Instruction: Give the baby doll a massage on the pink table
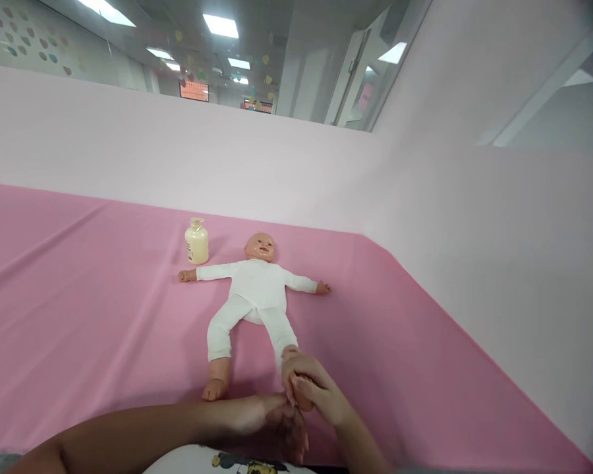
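At the near edge, the person's own body was cut off by the frame, with only a strip of white printed shirt [237, 462] showing. The left forearm reached in from the near left, and the left hand [281, 424] lay low beside the doll's foot; its fingers were blurred and partly hidden under the right hand, so whether it gripped anything could not be told. The right hand [313, 388] came in from the near right and was curled around the foot [290, 355] of the doll's right-side leg, fingers closed on it, hiding most of that foot.

The plastic baby doll in a white one-piece suit [257, 289] lay on its back on the pink cloth-covered surface [79, 316], head pointing far, arms spread out to both sides, legs splayed toward the hands. Its other bare foot [215, 390] rested free on the cloth, just left of the hands.

Farther off, just beside the doll's left-side arm, stood an upright cream-coloured pump bottle [196, 242]; its label was too small to read. Behind ran a pale pink wall [277, 158].
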### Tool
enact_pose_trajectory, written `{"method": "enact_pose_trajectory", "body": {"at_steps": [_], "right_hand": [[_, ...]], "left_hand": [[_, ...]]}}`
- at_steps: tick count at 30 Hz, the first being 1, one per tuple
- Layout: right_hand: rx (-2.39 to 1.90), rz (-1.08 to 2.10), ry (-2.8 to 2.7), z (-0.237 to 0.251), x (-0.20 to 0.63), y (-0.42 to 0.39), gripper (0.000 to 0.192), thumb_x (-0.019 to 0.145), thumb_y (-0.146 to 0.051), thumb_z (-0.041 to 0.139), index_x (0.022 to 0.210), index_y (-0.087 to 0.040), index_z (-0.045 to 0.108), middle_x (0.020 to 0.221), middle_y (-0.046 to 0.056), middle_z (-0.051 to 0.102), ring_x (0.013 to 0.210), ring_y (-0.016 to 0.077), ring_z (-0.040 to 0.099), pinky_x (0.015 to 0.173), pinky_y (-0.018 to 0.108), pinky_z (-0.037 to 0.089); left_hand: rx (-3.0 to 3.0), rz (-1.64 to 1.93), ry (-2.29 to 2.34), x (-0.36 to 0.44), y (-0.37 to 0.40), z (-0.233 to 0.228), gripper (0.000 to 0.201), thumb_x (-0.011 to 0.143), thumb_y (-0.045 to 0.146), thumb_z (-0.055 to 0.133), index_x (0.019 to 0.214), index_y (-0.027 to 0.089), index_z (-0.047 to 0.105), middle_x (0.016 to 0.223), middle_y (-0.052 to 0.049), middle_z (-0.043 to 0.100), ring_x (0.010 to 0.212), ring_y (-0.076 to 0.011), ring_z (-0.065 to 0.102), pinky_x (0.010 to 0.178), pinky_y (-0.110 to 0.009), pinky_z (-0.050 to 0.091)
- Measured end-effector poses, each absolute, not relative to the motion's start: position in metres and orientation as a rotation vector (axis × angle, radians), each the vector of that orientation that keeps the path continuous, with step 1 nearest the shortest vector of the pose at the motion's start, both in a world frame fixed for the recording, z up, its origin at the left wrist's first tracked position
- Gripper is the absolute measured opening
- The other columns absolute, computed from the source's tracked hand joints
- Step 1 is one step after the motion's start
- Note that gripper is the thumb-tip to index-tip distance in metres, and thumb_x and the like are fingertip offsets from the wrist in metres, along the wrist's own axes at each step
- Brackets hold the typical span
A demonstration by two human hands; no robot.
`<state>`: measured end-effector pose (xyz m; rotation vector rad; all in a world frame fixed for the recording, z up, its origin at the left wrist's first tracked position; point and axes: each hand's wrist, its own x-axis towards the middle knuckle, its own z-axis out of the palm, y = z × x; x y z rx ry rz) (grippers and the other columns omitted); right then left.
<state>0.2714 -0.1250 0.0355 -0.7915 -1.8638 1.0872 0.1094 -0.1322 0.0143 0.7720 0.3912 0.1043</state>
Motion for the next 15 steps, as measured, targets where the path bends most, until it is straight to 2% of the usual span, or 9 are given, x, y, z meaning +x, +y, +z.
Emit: {"method": "enact_pose_trajectory", "body": {"at_steps": [3, 7, 9, 12, 15], "right_hand": [[-0.844, 1.07, -1.775, 0.027, 0.272, -0.137, 0.046, 0.096, -0.048, 0.041, 0.062, -0.02, 0.051, 0.058, 0.0, 0.055, 0.065, 0.0151, 0.048, 0.077, 0.032, 0.041], [-0.861, 1.053, -1.666, 0.018, 0.275, -0.142, 0.042, 0.095, -0.047, 0.045, 0.065, -0.02, 0.052, 0.06, 0.0, 0.055, 0.066, 0.0152, 0.052, 0.078, 0.032, 0.045], [-0.875, 1.043, -1.622, 0.011, 0.278, -0.143, 0.039, 0.093, -0.049, 0.05, 0.067, -0.02, 0.053, 0.061, 0.0, 0.055, 0.066, 0.015, 0.053, 0.087, 0.035, 0.046], [-0.935, 1.024, -1.627, -0.001, 0.28, -0.147, 0.036, 0.089, -0.05, 0.056, 0.07, -0.02, 0.055, 0.066, -0.001, 0.056, 0.068, 0.0146, 0.055, 0.107, 0.042, 0.037], [-0.969, 0.995, -1.646, -0.012, 0.279, -0.153, 0.034, 0.089, -0.05, 0.056, 0.072, -0.021, 0.057, 0.069, -0.001, 0.056, 0.07, 0.0152, 0.057, 0.11, 0.044, 0.037]], "left_hand": [[0.76, 0.049, 0.422, 0.106, -0.136, 0.027, 0.041, 0.087, 0.043, 0.041, 0.068, 0.017, 0.067, 0.068, -0.006, 0.058, 0.074, -0.0206, 0.059, 0.088, -0.036, 0.043], [0.865, 0.042, 0.379, 0.103, -0.135, 0.032, 0.048, 0.089, 0.054, 0.039, 0.078, 0.019, 0.071, 0.078, -0.006, 0.062, 0.082, -0.0205, 0.06, 0.089, -0.034, 0.043], [1.026, 0.023, 0.321, 0.099, -0.134, 0.04, 0.048, 0.09, 0.057, 0.04, 0.089, 0.021, 0.072, 0.089, -0.006, 0.065, 0.092, -0.0208, 0.061, 0.094, -0.034, 0.042], [1.186, 0.027, 0.226, 0.09, -0.134, 0.063, 0.051, 0.089, 0.062, 0.045, 0.105, 0.022, 0.07, 0.106, -0.007, 0.065, 0.105, -0.0216, 0.06, 0.101, -0.035, 0.039], [1.097, 0.133, 0.208, 0.081, -0.126, 0.09, 0.045, 0.086, 0.054, 0.056, 0.107, 0.017, 0.07, 0.107, -0.01, 0.067, 0.104, -0.0252, 0.063, 0.1, -0.041, 0.041]]}}
